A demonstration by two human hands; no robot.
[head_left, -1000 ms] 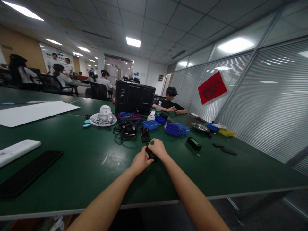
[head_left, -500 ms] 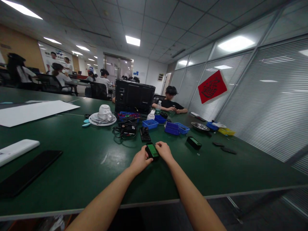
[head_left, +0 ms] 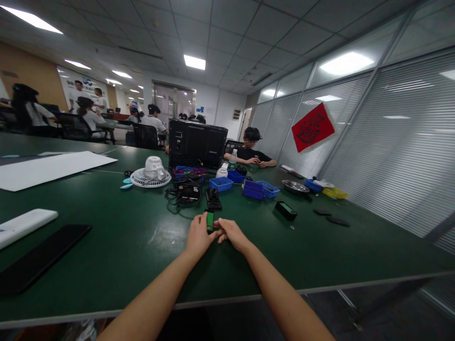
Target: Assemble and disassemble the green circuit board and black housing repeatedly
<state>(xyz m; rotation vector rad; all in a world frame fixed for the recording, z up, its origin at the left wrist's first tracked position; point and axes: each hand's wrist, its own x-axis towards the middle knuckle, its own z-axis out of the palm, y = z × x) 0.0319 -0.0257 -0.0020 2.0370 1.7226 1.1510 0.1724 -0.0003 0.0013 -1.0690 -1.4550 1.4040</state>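
Both hands out over green table (head_left: 106, 246). Left hand (head_left: 197, 236) grips small green-faced black block (head_left: 210, 221), stood on edge. Right hand (head_left: 230, 234) touches block's lower side, fingers loose. Just beyond: black gadget (head_left: 213, 199), cable tangle (head_left: 185, 193), white fan (head_left: 150, 173), blue bins (head_left: 256, 189). Similar black block (head_left: 286, 210) lies to right. Seated person (head_left: 251, 152) at far side.

Pretty cluttered green table (head_left: 106, 246) here: a white fan (head_left: 150, 174) lying flat, a tangle of black cables (head_left: 185, 193), some blue bins (head_left: 256, 189), a metal dish (head_left: 295, 187) and a yellow tray (head_left: 335, 193). Near the left edge sit a black slab (head_left: 39, 258) and a white bar (head_left: 24, 225), with a white sheet (head_left: 50, 166) further back. A person in black (head_left: 250, 152) sits beside a big black case (head_left: 197, 143), and a red paper (head_left: 313, 128) is stuck on the glass wall.
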